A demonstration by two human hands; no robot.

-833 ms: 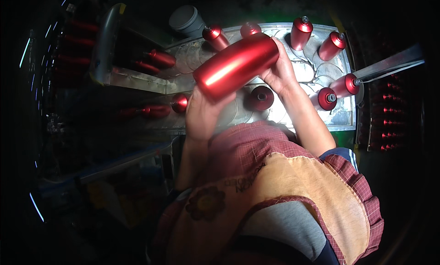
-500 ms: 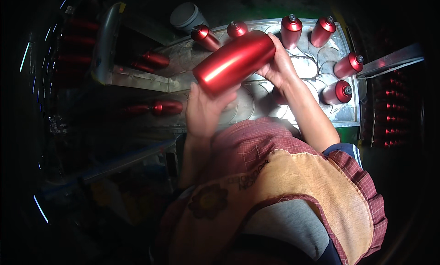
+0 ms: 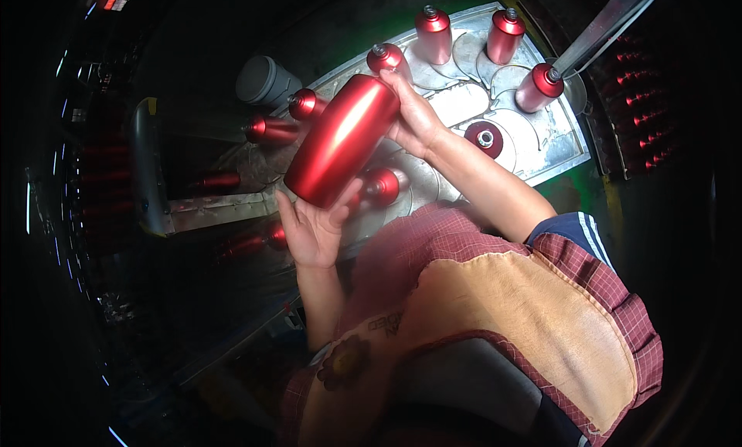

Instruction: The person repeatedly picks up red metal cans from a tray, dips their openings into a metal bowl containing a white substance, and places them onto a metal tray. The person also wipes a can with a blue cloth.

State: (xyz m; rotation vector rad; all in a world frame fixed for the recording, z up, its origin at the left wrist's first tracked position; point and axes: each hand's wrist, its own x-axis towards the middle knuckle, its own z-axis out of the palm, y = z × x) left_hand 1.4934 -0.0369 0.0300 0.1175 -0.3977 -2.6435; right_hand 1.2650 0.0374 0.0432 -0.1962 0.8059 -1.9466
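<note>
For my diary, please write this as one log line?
left hand: holding red cylinder, near end | right hand: far end | cylinder: slanted over metal table | nearby: red bottles, bucket

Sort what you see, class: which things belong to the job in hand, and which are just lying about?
Likely part of the job:
held red container, between left hand and right hand
nearby red containers
metal-plated surface bearing several

Probably just lying about:
pale bucket beyond the surface

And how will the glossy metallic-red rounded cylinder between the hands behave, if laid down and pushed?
The glossy metallic-red rounded cylinder would probably roll, its side being curved. Its smooth surface may be slippery. It seems stiff: its outline shows no sag.
</note>
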